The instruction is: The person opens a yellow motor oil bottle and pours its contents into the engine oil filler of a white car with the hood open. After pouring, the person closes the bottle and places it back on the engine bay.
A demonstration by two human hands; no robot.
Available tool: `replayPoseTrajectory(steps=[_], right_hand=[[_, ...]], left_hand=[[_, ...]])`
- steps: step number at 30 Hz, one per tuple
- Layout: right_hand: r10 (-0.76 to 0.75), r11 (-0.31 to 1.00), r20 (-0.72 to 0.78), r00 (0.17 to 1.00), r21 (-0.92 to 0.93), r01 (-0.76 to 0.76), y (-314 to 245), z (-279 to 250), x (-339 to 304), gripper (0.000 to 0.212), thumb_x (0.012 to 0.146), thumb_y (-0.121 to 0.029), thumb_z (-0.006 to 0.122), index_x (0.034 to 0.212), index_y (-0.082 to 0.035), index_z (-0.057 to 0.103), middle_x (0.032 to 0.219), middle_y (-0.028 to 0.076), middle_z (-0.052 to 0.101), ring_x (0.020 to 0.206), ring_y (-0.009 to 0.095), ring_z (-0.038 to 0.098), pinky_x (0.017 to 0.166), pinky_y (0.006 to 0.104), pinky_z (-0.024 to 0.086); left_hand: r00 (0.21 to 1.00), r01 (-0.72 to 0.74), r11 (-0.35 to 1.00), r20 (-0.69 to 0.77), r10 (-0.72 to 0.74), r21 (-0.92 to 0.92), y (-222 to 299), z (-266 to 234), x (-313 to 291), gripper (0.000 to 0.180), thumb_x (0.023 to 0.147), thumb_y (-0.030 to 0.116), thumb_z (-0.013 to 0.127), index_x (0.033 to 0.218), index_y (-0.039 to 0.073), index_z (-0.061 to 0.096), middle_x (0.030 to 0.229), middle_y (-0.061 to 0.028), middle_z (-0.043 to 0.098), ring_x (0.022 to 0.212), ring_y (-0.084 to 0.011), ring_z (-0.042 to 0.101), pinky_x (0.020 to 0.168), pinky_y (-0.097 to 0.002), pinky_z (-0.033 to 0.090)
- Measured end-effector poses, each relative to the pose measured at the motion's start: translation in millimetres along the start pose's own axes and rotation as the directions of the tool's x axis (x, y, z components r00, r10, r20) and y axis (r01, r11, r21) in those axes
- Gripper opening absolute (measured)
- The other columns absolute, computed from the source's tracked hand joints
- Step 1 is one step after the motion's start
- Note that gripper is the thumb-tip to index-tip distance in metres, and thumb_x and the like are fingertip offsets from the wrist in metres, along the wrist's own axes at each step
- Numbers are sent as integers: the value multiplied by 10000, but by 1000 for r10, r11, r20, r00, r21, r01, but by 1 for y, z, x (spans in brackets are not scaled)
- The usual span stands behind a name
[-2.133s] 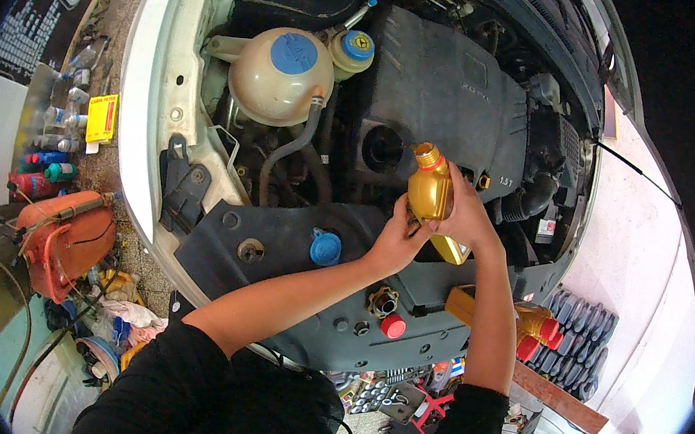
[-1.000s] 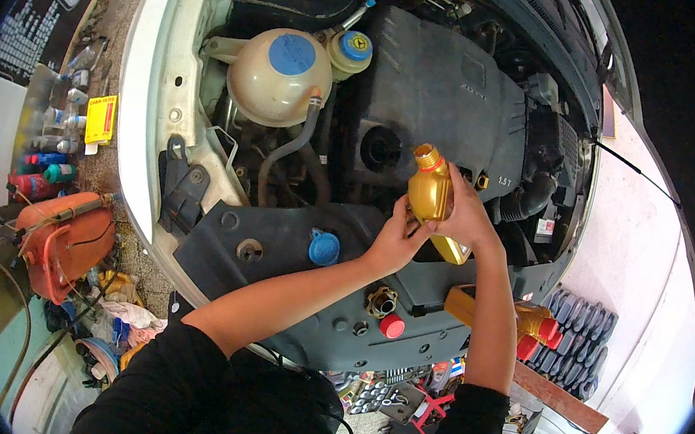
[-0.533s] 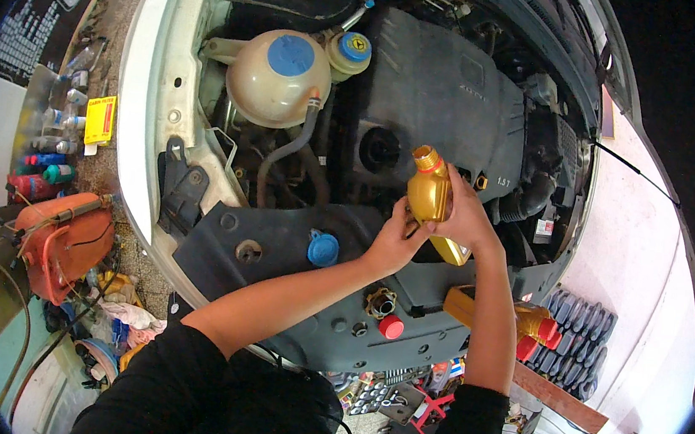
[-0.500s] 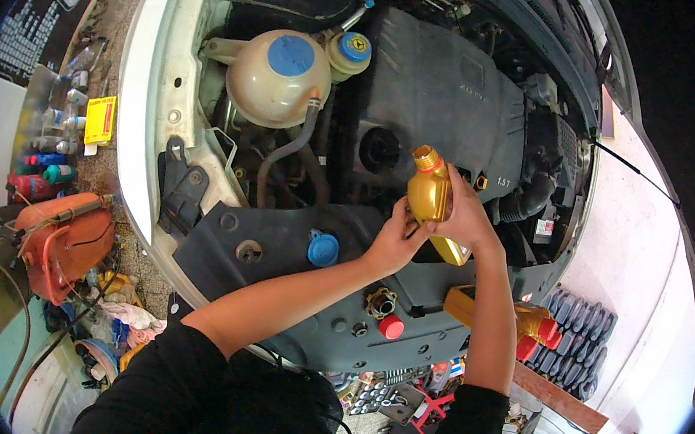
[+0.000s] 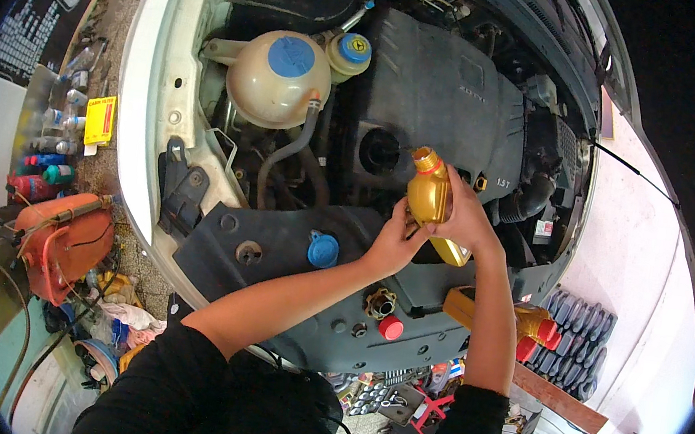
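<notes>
I look down into an open car engine bay. Both my hands hold a gold oil bottle (image 5: 431, 202) with its neck pointing up toward the round filler hole (image 5: 380, 150) in the black engine cover (image 5: 445, 92). My left hand (image 5: 394, 243) grips the bottle's lower side. My right hand (image 5: 466, 221) wraps around its back and base. The bottle's mouth sits just right of the hole, slightly apart from it.
A cream coolant tank with a blue cap (image 5: 277, 78) sits at the upper left, a small blue cap (image 5: 323, 250) and a red cap (image 5: 390, 328) on the front panel. More gold bottles (image 5: 523, 318) lie at the right. An orange machine (image 5: 61, 238) stands on the floor.
</notes>
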State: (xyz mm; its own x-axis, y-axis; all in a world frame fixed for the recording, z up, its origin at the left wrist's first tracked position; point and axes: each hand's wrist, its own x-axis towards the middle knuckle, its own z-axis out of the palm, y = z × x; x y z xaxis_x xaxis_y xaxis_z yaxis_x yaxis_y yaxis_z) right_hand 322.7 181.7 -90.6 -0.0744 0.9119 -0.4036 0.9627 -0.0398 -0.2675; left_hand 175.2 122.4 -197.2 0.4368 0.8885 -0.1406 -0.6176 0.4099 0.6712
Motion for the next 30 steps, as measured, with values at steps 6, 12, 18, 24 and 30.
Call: replayPoseTrajectory(steps=[6,12,18,24,30], right_hand=[[4,1000,-3,1000,-16,-4,2,2,0,1246,578,-279,951,1565,30,255,1428,280,524,1320,425,522,1142,461,408],[27,999,16,1000,-18,-26,-3,-2,-1,1248,583,-282,950,1570,23,248,1431,275,521,1318,424,521,1145,463,406],[43,999,22,999,0,-43,-3,-2,-1,1249,577,-281,949,1572,22,258,1433,283,520,1327,432,518,1143,457,414],[36,999,13,999,-11,-36,-3,-2,-1,1248,571,-278,952,1568,25,265,1431,286,525,1322,439,521,1143,458,417],[5,1000,1,1000,-17,-5,1,-1,-2,1251,566,-290,958,1562,31,272,1427,286,526,1319,436,521,1134,466,419]], left_hand=[[1000,7,1000,9,-7,-9,1,-1,-1,674,1049,163,611,1546,-24,197,1367,-162,562,1217,-170,575,1040,-301,476],[1000,10,1000,17,-10,-16,2,0,-1,677,1052,154,602,1555,-17,182,1362,-163,564,1204,-165,580,1034,-298,479],[1000,30,999,9,-30,-45,-1,0,0,663,1052,142,600,1550,-11,191,1365,-169,562,1214,-166,575,1042,-298,475],[1000,25,997,8,-25,-72,-3,0,1,664,1048,140,607,1547,-10,195,1372,-171,556,1232,-178,574,1049,-298,472],[1000,-10,999,24,10,-32,2,0,0,673,1046,144,613,1548,-13,193,1362,-171,562,1226,-187,580,1046,-305,476]])
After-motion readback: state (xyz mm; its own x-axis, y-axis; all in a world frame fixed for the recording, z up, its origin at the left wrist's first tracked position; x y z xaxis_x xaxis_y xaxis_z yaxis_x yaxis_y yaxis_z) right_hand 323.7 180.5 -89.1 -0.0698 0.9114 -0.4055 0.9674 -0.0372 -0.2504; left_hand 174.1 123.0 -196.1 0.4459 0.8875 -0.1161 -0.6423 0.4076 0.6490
